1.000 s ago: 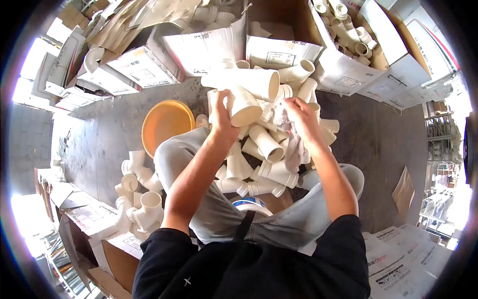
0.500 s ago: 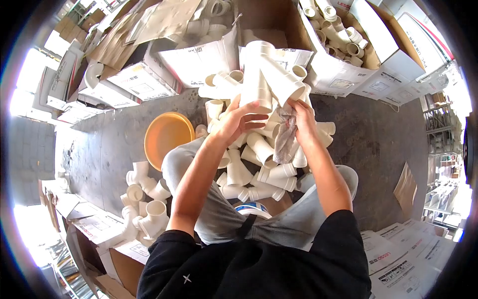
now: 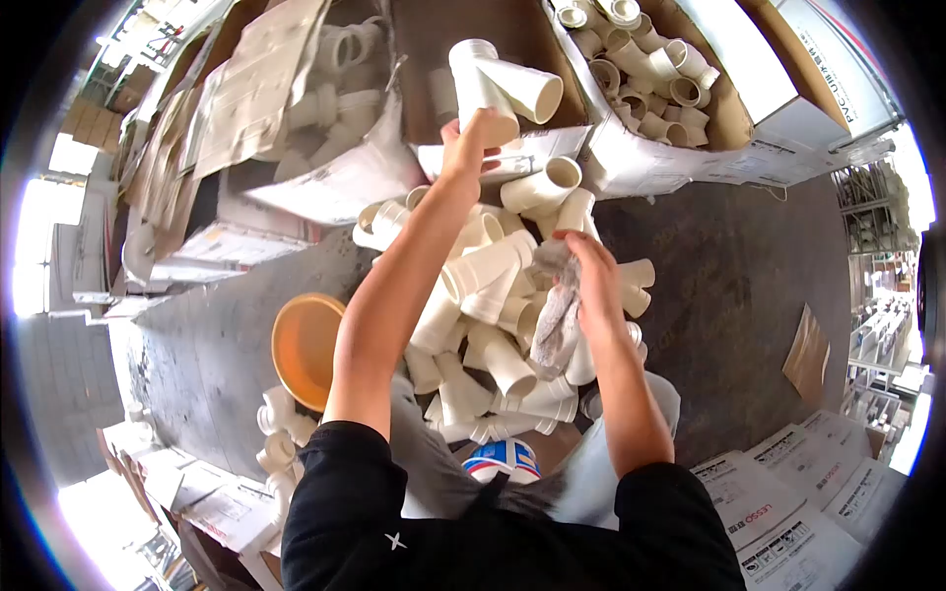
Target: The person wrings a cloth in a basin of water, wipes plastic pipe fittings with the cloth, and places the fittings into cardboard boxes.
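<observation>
My left hand (image 3: pixel 473 148) is stretched forward, its fingers wrapped round the lower end of a white Y-shaped pipe fitting (image 3: pixel 485 87). That fitting is at the open front cardboard box (image 3: pixel 419 84), above its near wall. Closer to me, my right hand (image 3: pixel 589 271) is closed on a grey, stained rag (image 3: pixel 558 320), which hangs down over a heap of white pipe fittings (image 3: pixel 498 355). The heap lies on the floor between my legs and the box, with a loose fitting (image 3: pixel 540 187) on its far side.
At the front right stands a box of pipe fittings (image 3: pixel 655 74); another box (image 3: pixel 340 163) with fittings, partly under cardboard flaps, is at the front left. An orange basin (image 3: pixel 307 350) sits left of my knee. Several flat cartons (image 3: pixel 788 512) lie behind on the right.
My left hand has taken the Y-shaped fitting forward and left, away from the heap to the box. My right hand has dropped back slightly, still gripping the rag. My view has shifted forward.
</observation>
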### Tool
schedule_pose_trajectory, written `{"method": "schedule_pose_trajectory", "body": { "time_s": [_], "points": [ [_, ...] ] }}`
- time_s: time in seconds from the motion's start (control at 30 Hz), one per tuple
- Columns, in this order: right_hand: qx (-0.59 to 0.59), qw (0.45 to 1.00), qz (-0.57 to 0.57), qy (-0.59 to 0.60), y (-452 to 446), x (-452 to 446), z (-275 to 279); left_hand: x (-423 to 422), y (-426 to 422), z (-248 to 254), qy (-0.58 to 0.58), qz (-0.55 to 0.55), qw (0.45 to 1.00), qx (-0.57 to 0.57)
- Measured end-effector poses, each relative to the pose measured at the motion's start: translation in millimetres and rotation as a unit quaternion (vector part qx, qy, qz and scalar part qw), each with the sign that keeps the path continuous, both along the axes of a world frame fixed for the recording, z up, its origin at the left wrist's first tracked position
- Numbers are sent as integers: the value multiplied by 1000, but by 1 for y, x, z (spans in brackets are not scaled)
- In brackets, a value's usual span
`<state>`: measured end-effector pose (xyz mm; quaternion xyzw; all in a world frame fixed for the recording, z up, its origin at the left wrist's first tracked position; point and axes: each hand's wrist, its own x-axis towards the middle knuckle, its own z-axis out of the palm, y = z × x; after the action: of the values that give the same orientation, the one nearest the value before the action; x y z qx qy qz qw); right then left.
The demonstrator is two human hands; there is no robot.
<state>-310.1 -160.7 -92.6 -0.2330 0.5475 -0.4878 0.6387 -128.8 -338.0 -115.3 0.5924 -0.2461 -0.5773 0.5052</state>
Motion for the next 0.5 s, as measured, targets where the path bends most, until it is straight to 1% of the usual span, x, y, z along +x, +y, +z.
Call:
{"method": "schedule_pose_trajectory", "body": {
  "time_s": [0.03, 0.07, 0.1, 0.17, 0.2, 0.23, 0.27, 0.3, 0.37, 0.4, 0.43, 0.47, 0.5],
  "points": [
    [-5, 1000, 2, 16, -10, 1, -8, -1, -27, -10, 0, 3, 1000, -1],
    [-14, 998, -3, 67, -19, 4, -16, 2, -49, -20, -1, -15, 1000, 1],
    [-41, 990, 23, 131, -27, 2, -24, 5, -68, -30, -3, -30, 1000, 6],
    [-52, 983, 17, 174, -46, 4, -32, 5, -97, -47, 11, -10, 999, 43],
    [-94, 970, 22, 224, -54, 7, -36, 4, -109, -50, 9, -3, 998, 67],
    [-141, 951, 27, 274, -66, 9, -39, 4, -123, -51, 9, 5, 996, 86],
    [-191, 927, 33, 322, -82, 10, -40, 7, -132, -53, 47, -25, 995, 86],
    [-261, 902, 39, 342, -99, 16, -26, 3, -140, -54, 66, 7, 992, 103],
    [-366, 803, 28, 470, -137, 22, -27, 6, -166, -81, 35, 1, 989, 143],
    [-368, 782, 16, 503, -156, 26, -23, 6, -181, -95, 1, -7, 983, 182],
    [-370, 759, 4, 536, -175, 31, -19, 5, -193, -106, -3, 3, 982, 190],
    [-353, 765, 10, 538, -191, 33, -19, 5, -205, -118, -12, 8, 978, 208],
    [-312, 766, 29, 562, -204, 34, -21, 3, -211, -114, -22, 13, 974, 227]
  ]
}}
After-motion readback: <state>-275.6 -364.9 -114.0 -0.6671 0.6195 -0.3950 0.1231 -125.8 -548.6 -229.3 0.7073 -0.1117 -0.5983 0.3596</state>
